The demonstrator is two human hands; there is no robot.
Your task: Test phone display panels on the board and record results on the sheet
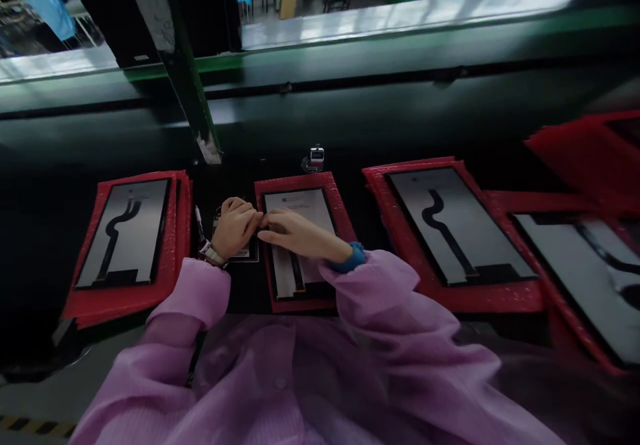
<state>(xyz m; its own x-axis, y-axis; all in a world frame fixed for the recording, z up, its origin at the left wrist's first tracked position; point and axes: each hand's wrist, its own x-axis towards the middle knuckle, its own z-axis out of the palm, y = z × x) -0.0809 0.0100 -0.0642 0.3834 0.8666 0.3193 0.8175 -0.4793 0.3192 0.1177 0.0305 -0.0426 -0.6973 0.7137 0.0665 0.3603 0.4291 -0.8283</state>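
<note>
In the head view, a flat, grey, black-edged panel (305, 198) lies in the middle on a shiny red plastic sheet (295, 182). The left hand (236, 226) has curled fingers, and the right hand (295, 232) reaches over the panel with longer, slightly bent fingers. Their tips meet by the panel's left edge; I can't tell if they pinch anything. The long black ribbon strip (297, 272) might get bent if the right arm bumps it. The hard metal watch (214, 253) might scratch the panel if it rubs there.
</note>
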